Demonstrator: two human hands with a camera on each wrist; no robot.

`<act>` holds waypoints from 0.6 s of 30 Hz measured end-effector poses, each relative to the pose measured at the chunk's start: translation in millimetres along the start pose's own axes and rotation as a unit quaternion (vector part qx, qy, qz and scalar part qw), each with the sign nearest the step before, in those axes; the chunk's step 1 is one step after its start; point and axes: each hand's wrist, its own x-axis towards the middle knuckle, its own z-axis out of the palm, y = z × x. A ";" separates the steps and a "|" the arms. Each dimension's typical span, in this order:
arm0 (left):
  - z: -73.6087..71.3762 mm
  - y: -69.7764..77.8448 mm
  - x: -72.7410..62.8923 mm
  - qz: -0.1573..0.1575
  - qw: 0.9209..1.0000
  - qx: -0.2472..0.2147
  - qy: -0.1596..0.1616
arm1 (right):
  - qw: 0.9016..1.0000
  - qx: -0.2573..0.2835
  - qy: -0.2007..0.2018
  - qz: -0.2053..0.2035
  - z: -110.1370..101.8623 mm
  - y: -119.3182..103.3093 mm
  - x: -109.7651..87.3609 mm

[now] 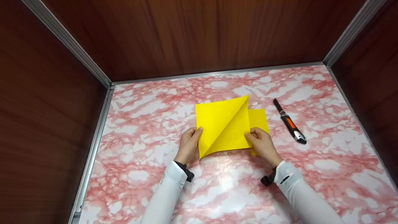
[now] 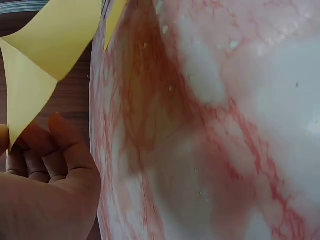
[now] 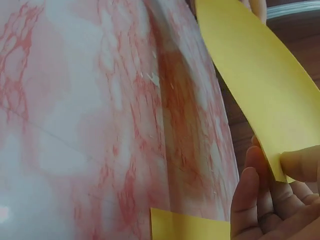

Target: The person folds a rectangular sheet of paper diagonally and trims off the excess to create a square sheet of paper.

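A square sheet of yellow paper with a diagonal crease is held up between both hands. At its left edge my left hand pinches it between thumb and fingers. My right hand pinches the lower right edge. In the left wrist view the paper bends along its crease above the curled fingers. The right wrist view shows the thumb pressed on the paper's corner, with fingers behind it. Lying on the table, partly behind the right hand, is a second yellow piece of paper.
To the right lies a utility knife with a black and orange handle, its dark end pointing away. The red and white marbled table is bordered by metal rails and dark wood panels at the back and sides.
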 end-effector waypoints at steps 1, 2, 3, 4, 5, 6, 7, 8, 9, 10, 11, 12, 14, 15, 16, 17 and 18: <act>-0.3 -0.7 0.4 0.004 1.000 0.000 0.001 | 1.000 0.002 0.002 0.004 0.5 0.0 0.0; -0.6 -1.3 0.8 0.008 1.000 0.001 0.004 | 1.000 0.005 0.003 0.007 1.0 0.0 0.1; -1.1 -1.8 1.1 0.011 1.000 0.009 0.009 | 1.000 0.008 0.005 0.009 1.6 0.0 0.2; -1.7 -2.1 1.4 0.015 1.000 0.022 0.016 | 1.000 0.013 0.005 0.009 1.9 0.2 0.5; -2.3 -2.3 1.9 0.020 0.998 0.044 0.026 | 1.000 0.021 0.007 0.009 2.4 0.1 0.7; -3.0 -2.8 2.8 0.023 0.997 0.066 0.035 | 0.999 0.033 0.009 0.008 3.1 0.2 0.9; -3.8 -3.0 3.7 0.026 0.995 0.084 0.042 | 0.999 0.042 0.012 0.003 3.6 0.5 1.2; -4.8 -2.9 4.4 0.029 0.993 0.107 0.051 | 0.999 0.050 0.015 -0.004 4.1 0.7 1.2; -5.9 -3.0 5.4 0.032 0.990 0.127 0.057 | 0.998 0.058 0.016 -0.014 4.4 1.1 1.3; -6.8 -3.4 6.6 0.032 0.989 0.134 0.061 | 0.997 0.068 0.014 -0.022 4.3 -1.0 0.3; -8.1 -3.8 7.8 0.034 0.987 0.141 0.063 | 0.997 0.069 0.010 -0.031 4.2 -3.8 -1.3; -9.4 -4.0 8.6 0.035 0.987 0.145 0.062 | 0.997 0.067 0.003 -0.041 4.1 -5.6 -2.8; -11.8 -4.3 10.2 0.039 0.984 0.162 0.066 | 0.996 0.058 -0.011 -0.061 4.2 -3.8 -3.6; -13.1 -5.1 11.2 0.041 0.982 0.170 0.067 | 0.996 0.048 -0.019 -0.067 4.4 -2.3 -4.0; -14.4 -5.9 12.1 0.041 0.981 0.179 0.069 | 0.997 0.033 -0.023 -0.069 5.0 -0.9 -4.5; -15.6 -6.8 12.9 0.041 0.978 0.193 0.071 | 0.997 0.013 -0.025 -0.073 5.9 3.3 -4.1; -16.5 -7.7 13.8 0.038 0.975 0.207 0.075 | 0.997 -0.002 -0.024 -0.074 7.2 8.2 -3.0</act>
